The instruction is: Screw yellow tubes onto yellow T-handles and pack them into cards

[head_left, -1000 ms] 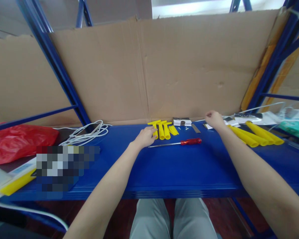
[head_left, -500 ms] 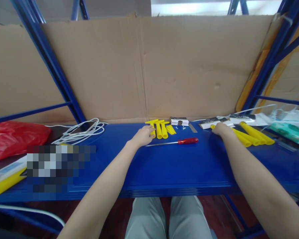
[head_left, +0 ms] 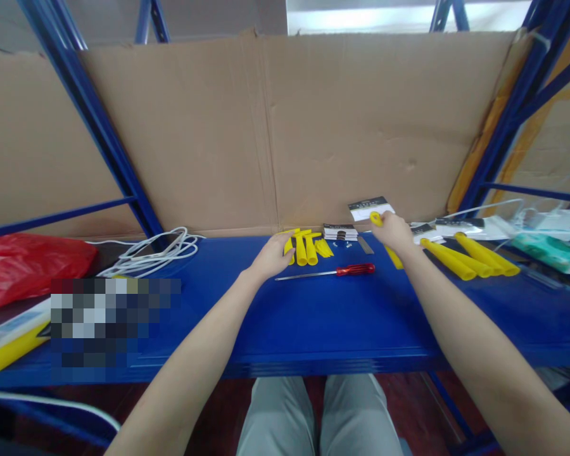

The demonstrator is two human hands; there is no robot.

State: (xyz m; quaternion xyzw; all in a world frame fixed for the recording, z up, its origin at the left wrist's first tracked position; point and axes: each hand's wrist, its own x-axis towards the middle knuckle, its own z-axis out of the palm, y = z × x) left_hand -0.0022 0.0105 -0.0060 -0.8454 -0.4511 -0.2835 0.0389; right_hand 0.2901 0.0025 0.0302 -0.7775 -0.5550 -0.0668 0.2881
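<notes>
My left hand [head_left: 272, 256] curls its fingers and thumb around the leftmost of several yellow T-shaped handles [head_left: 301, 251] lying in a row. Small yellow pointed pieces [head_left: 323, 247] lie beside that row. In my right hand [head_left: 396, 233], closed and raised a little, is a yellow tubular handle [head_left: 376, 219] with a hole in its end. A white card with a black header [head_left: 370, 208] sticks out at the fingertips; how it is gripped is hidden. Between my hands a screwdriver [head_left: 355, 270] with a red handle lies on the blue table [head_left: 313, 323].
More yellow tubular handles [head_left: 487, 254] lie at the right beside flat packets [head_left: 460, 227]. A stack of cards [head_left: 340, 232], a metal blade [head_left: 365, 245] and small screws are at the back. White cable [head_left: 156, 252] and a red bag [head_left: 33, 269] lie left. Cardboard [head_left: 361, 126] stands behind.
My right hand has moved left and up, carrying a yellow tubular handle and the white card away from the right-hand group. My left hand stays at the T-shaped handles with only a slight shift.
</notes>
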